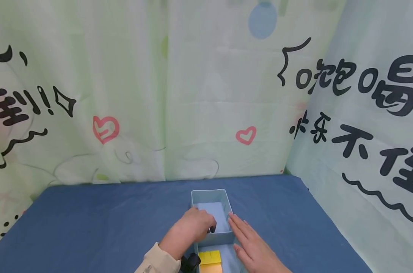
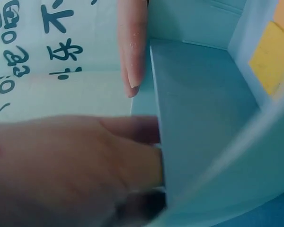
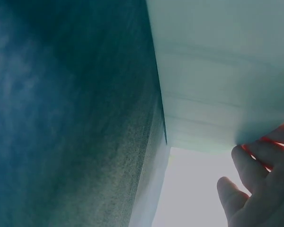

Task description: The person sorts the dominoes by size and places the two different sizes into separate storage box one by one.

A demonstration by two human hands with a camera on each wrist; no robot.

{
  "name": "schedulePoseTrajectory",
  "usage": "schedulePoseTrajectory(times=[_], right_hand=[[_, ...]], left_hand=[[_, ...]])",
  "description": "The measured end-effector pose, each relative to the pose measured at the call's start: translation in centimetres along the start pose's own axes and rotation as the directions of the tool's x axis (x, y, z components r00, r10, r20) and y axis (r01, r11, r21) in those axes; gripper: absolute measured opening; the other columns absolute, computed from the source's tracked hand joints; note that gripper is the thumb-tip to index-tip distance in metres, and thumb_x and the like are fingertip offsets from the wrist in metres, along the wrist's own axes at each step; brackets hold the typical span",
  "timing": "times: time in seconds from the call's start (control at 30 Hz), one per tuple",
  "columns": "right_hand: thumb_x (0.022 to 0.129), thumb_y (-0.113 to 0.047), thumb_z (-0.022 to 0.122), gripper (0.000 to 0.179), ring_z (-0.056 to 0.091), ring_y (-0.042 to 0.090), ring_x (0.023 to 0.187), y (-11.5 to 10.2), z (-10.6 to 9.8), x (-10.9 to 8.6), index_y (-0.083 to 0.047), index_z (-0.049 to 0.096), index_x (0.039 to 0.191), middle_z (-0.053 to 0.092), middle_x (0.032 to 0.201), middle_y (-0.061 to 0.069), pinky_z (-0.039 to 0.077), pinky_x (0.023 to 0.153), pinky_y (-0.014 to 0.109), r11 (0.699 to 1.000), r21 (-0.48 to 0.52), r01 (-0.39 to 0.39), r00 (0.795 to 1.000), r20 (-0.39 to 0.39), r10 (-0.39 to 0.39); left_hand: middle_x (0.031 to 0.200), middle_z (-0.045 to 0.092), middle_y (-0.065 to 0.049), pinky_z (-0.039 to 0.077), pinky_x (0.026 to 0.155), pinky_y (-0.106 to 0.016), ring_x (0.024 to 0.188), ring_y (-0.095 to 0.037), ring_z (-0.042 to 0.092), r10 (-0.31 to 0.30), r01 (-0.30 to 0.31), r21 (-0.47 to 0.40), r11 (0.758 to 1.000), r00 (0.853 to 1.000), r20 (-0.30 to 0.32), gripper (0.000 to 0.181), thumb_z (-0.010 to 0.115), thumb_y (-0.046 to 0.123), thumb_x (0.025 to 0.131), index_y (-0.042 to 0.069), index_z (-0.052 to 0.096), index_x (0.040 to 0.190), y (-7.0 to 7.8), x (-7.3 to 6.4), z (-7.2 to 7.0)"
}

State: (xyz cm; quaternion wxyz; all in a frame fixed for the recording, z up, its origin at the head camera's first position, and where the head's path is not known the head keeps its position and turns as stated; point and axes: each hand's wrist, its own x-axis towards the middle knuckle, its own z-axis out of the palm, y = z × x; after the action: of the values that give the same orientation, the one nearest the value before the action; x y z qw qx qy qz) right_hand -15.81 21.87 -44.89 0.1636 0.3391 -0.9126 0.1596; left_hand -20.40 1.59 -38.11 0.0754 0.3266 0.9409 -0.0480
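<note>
A light blue box (image 1: 228, 201) with two compartments stands on the table. My left hand (image 1: 196, 223) reaches down into its far compartment, fingers curled. A small black object (image 1: 212, 229) shows at those fingertips; its kind I cannot tell. In the left wrist view the divider (image 2: 203, 94) hides the fingertips of this hand. My right hand (image 1: 254, 246) lies along the box's right side with straight fingers touching the wall. From the right wrist view its fingers (image 3: 251, 165) rest against the outer wall (image 3: 217, 85). Yellow sticky notes (image 1: 209, 257) and an orange pad (image 1: 211, 268) lie in the near compartment.
A dark blue cloth (image 1: 107, 220) covers the table. Pale printed curtains (image 1: 206, 94) with hearts and black lettering hang behind it and at both sides. A black wrist camera (image 1: 190, 262) sits under my left wrist, close to the box's left wall.
</note>
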Motion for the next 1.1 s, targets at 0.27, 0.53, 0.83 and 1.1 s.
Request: schedulePoseTrajectory(times=[0.27,0.53,0.83,1.1], right_hand=[[0.089,-0.019,0.053,0.061,0.031,0.016,0.13,0.0,0.2,-0.1,-0.014,0.023,0.143,0.03,0.145,0.006,0.002,0.103,0.006,1.0,-0.002,-0.022,1.0,0.007,0.022],[0.085,-0.011,0.056,0.06,0.032,0.018,0.131,0.1,0.2,-0.1,-0.007,0.03,0.14,0.031,0.144,0.01,0.002,0.105,0.008,1.0,0.004,0.018,0.999,-0.052,-0.018],[0.087,-0.014,0.054,0.061,0.031,0.017,0.131,-0.2,-0.1,0.2,-0.011,0.027,0.141,0.03,0.146,0.007,0.001,0.106,0.008,1.0,0.001,-0.015,0.999,-0.044,0.016],[0.087,-0.016,0.055,0.06,0.032,0.018,0.13,-0.2,-0.1,0.0,-0.008,0.029,0.14,0.031,0.145,0.007,-0.003,0.107,0.01,0.998,-0.06,0.002,0.999,-0.033,-0.004]], left_hand=[[0.082,0.063,0.016,0.046,0.082,-0.034,0.072,-0.002,0.057,0.059,-0.07,-0.103,0.992,0.992,-0.111,0.018,0.058,0.017,0.087,0.031,0.066,0.096,-0.4,-0.7,-0.1],[0.087,0.062,0.016,0.044,0.085,-0.034,0.08,0.0,0.057,0.038,-0.122,-0.243,0.962,0.945,-0.324,0.02,0.052,0.015,0.09,0.029,0.065,0.096,-1.0,-4.0,-0.8],[0.089,0.059,0.015,0.044,0.068,-0.024,0.075,0.0,0.05,-0.108,-0.106,-0.476,0.873,0.91,-0.4,0.019,0.054,0.014,0.089,0.03,0.063,0.097,-3.2,-8.5,1.1],[0.092,0.057,0.014,0.043,0.063,-0.023,0.076,-0.003,0.051,-0.159,-0.016,-0.529,0.849,0.946,-0.284,0.017,0.055,0.016,0.088,0.029,0.062,0.097,-4.5,-9.9,1.9]])
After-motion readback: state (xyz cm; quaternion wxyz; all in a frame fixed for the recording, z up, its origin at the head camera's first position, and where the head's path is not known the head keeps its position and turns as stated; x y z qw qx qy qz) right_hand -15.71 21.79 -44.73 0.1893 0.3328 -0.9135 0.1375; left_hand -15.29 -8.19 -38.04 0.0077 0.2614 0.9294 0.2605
